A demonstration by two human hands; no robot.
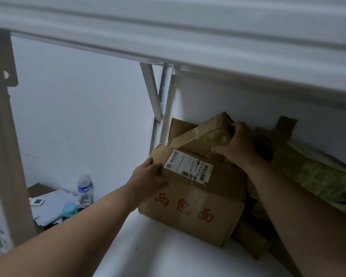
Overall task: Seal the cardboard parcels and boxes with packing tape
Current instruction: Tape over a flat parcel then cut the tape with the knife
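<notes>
While the left hand [150,176] grips the worn box's [196,198] left corner on the white shelf [168,254], the right hand [238,144] clasps a tilted parcel [204,134] above it; both look light, soft-edged, best held by corners.

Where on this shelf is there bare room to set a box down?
Bare white shelf lies in front of the red-lettered box, between both forearms, and left of it. Right of that box is crowded with flattened cardboard; behind it, the right hand holds a taped parcel.
</notes>
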